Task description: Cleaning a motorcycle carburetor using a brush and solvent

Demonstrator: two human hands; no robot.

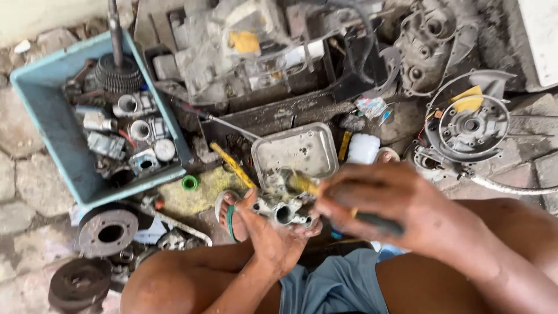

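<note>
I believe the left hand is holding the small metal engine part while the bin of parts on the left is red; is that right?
Not quite: the bin is light blue, not red, as the head view shows. The left hand does hold the metal part.

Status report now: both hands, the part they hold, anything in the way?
Left hand cradles small grey metal part. Right hand grips yellow-tipped tool, tip on part. Metal tray just beyond; nothing blocks.

A stone floor [26,192] carries a blue tub [46,116] far left, a metal tray [299,148] centre, discs [107,231] near left.
</note>
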